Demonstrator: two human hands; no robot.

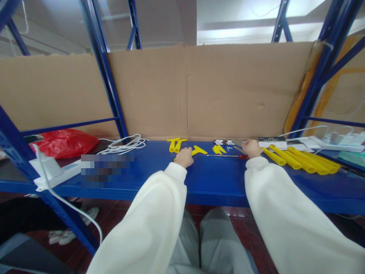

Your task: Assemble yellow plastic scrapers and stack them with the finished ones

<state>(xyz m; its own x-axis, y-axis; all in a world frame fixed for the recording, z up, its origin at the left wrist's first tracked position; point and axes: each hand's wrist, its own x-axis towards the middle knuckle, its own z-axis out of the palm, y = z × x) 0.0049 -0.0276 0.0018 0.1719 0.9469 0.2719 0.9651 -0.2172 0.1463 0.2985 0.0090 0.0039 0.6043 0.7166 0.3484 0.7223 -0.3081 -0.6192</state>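
Observation:
My left hand is closed around a yellow T-shaped handle, whose forked head points right. Two similar yellow T-shaped handles lie just behind that hand. My right hand is on the right, fingers bent down and together; what they hold is hidden. A thin grey strip shows at its fingertips. Just below it lies a screwdriver with a red handle, its shaft pointing left. Small yellow pointed pieces lie between my hands.
Several yellow tubes lie right of my right hand. Behind are white marker-like sticks and a black-and-white box. At left are a white cable, power strip and red bag. Cardboard backs the blue table.

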